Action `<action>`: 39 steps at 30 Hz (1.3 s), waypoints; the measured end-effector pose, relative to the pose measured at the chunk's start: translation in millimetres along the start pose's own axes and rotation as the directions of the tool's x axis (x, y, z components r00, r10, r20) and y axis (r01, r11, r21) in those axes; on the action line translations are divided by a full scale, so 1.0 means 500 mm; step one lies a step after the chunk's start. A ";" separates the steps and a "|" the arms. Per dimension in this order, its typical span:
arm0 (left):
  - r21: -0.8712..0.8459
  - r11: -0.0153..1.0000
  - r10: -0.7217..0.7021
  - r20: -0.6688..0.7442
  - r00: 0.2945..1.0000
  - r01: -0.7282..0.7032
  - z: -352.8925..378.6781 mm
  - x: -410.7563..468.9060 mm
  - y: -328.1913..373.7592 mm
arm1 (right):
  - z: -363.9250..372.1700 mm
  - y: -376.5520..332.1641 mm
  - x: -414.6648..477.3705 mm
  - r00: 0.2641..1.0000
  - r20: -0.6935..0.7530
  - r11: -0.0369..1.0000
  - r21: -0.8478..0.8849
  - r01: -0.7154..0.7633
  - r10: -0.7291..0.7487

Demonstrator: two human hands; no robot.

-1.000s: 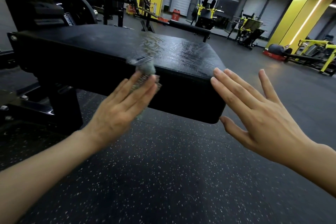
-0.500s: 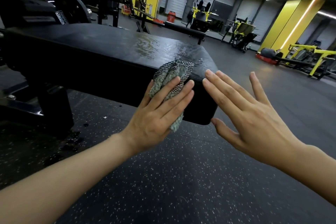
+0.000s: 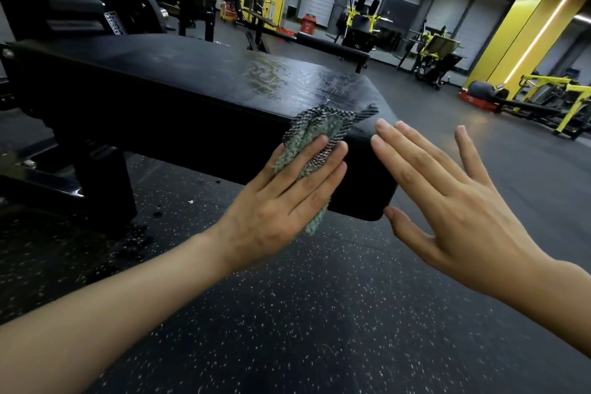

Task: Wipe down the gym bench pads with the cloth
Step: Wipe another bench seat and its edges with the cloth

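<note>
Firstly, we list the left hand [image 3: 271, 211]: fingers straight and close together, pressing the cloth [image 3: 319, 128] flat against the near side of the pad [image 3: 192, 80], close to its right corner.

Right hand [image 3: 447, 201]: fingers straight and spread, thumb out, holding nothing, raised just beside that corner. We cannot tell whether its fingertips touch the pad.

Cloth: grey-green with a checked weave, bunched. Its top folds over the pad's upper edge and its lower end hangs out below the left palm.

Pad: black, broad, rounded at the corner. We note wet streaks [image 3: 271, 77] shining on its top, behind the cloth.

Leg [image 3: 105, 182]: black metal, under the pad at left.

Floor [image 3: 319, 313]: dark rubber with pale flecks.

Further off we count yellow machines [image 3: 438, 48], a yellow pillar [image 3: 518, 35] and a red bin [image 3: 307, 23].
</note>
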State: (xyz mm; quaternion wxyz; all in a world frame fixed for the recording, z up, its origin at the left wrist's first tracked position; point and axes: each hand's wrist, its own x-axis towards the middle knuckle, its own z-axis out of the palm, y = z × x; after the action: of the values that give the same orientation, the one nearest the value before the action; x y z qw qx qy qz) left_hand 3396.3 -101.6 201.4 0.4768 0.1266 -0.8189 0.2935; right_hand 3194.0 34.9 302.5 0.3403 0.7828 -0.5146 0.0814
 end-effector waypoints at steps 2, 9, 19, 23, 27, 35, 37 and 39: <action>0.052 0.999 -0.007 0.034 0.999 0.005 -0.013 -0.023 -0.021 | 0.000 -0.002 0.000 1.000 0.000 1.000 0.011 -0.006 0.006; 0.085 0.994 -0.071 0.074 0.995 0.065 -0.063 -0.095 -0.115 | -0.001 -0.009 0.001 1.000 -0.004 1.000 0.022 -0.019 0.019; -0.146 0.982 -0.125 -0.009 0.992 0.123 0.008 -0.008 -0.011 | 0.001 -0.011 0.001 1.000 0.005 0.999 0.029 -0.031 0.031; -0.195 0.975 -0.112 -0.031 0.993 0.104 0.027 0.024 0.030 | -0.001 -0.008 0.002 1.000 0.006 0.999 0.028 -0.020 0.019; -0.131 0.990 -0.058 -0.041 0.997 0.052 0.029 0.028 0.035 | -0.001 -0.008 0.002 1.000 0.004 1.000 0.028 -0.015 0.015; 0.007 0.999 0.033 0.049 0.998 -0.033 -0.012 -0.027 -0.033 | 0.004 -0.011 0.001 1.000 -0.003 0.999 0.034 -0.027 0.027; 0.028 0.999 0.035 0.076 0.997 -0.037 -0.023 -0.049 -0.056 | 0.004 -0.013 0.001 1.000 -0.003 0.999 0.034 -0.028 0.028; 0.044 0.998 0.034 0.101 0.994 -0.039 -0.036 -0.073 -0.082 | 0.003 -0.013 0.001 1.000 -0.002 0.999 0.035 -0.030 0.031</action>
State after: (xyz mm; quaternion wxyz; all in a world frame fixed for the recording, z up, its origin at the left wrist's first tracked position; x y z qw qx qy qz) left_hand 3448.0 -126.1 191.6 0.4267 0.1369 -0.8369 0.3143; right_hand 3199.4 35.2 298.7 0.3261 0.7806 -0.5245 0.0966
